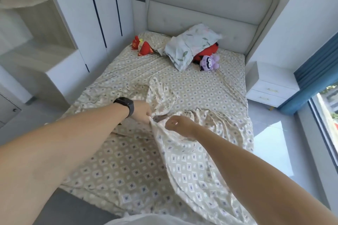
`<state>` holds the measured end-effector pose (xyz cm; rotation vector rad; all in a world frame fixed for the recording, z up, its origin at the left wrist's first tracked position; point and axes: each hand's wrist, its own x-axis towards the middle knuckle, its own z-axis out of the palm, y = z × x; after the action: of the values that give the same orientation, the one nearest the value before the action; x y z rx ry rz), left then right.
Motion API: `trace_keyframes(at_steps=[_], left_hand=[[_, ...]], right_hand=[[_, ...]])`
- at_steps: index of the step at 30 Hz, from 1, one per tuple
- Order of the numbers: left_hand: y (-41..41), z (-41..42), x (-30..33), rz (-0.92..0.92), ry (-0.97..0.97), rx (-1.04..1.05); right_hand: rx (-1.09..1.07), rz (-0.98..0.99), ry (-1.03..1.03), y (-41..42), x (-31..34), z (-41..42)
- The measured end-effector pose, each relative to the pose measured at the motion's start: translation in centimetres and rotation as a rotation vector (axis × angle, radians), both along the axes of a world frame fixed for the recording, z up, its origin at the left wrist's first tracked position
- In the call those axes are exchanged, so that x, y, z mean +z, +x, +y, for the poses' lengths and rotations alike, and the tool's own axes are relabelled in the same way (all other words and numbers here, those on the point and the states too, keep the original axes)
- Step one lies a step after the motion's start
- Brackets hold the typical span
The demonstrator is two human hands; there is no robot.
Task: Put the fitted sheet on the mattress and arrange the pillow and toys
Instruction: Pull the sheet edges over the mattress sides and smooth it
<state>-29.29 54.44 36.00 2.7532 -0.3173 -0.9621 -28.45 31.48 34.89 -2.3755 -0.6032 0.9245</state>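
Observation:
The beige patterned fitted sheet [182,87] lies over the mattress, flat at the far end and bunched in folds near the foot. My left hand [141,111], with a black watch on the wrist, grips a raised fold of the sheet. My right hand [176,123] is just right of it with curled fingers; whether it holds the fabric I cannot tell. A leaf-print pillow [190,45] leans near the headboard, partly covering a red plush toy [205,52]. A purple plush [209,62] sits beside it. Small red toys [142,46] lie at the far left.
A padded grey headboard [201,11] stands at the far end. White wardrobe doors [102,14] and shelves line the left side. A white nightstand [268,84], a blue curtain [314,71] and a window stand to the right.

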Motion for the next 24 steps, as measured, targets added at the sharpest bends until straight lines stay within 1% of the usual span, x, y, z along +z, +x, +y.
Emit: trace_keyframes(at_steps=[1,3,5,6,7,10,12,14,16,17,19,20,21,22,23,24], left_hand=[[0.0,0.0,-0.4,-0.077,-0.088,0.033],[0.3,-0.5,-0.4,-0.18,-0.197,0.078],[1.1,-0.5,-0.2,-0.162,-0.287,0.129],[1.3,-0.1,-0.1,-0.123,-0.278,0.135],[1.4,0.7,-0.1,-0.083,-0.222,0.107],[1.2,2.5,-0.8,0.072,0.177,-0.019],[1.2,3.4,-1.8,0.126,0.32,-0.031],[0.8,4.8,-2.4,0.163,0.427,-0.019],[0.4,6.7,-3.0,0.191,0.494,-0.017],[0.1,7.5,-2.8,0.176,0.512,0.004],[-0.1,8.5,-1.0,0.08,0.426,0.097],[0.0,8.8,-0.5,0.037,0.351,0.155],[0.0,8.8,0.0,0.035,0.309,0.155],[-0.3,8.8,0.2,0.065,0.268,0.168],[-0.6,8.8,0.2,0.096,0.198,0.171],[-1.0,8.8,-0.1,0.081,0.089,0.2]], right_hand=[[0.014,0.001,0.005,-0.2,0.1,0.4],[0.004,-0.037,-0.005,-0.3,-0.2,2.0],[-0.033,-0.136,-0.036,0.0,-0.8,3.0],[-0.043,-0.174,-0.045,0.4,-0.8,3.2],[-0.039,-0.186,-0.05,0.6,-0.6,3.1],[-0.012,-0.151,-0.017,1.3,0.0,2.6],[0.023,-0.198,-0.069,1.9,0.4,2.2],[0.09,-0.286,-0.226,2.8,0.6,1.4],[0.17,-0.289,-0.463,3.3,0.6,-0.3],[0.194,-0.268,-0.569,3.3,0.6,-1.1],[0.223,-0.171,-0.728,3.9,0.3,-1.6],[0.228,-0.117,-0.766,3.9,0.3,-1.3],[0.229,-0.057,-0.797,3.9,0.3,-0.6],[0.216,0.006,-0.776,3.6,0.1,0.6],[0.207,0.08,-0.681,3.2,0.2,2.0],[0.17,0.15,-0.525,2.7,-0.1,3.7]])
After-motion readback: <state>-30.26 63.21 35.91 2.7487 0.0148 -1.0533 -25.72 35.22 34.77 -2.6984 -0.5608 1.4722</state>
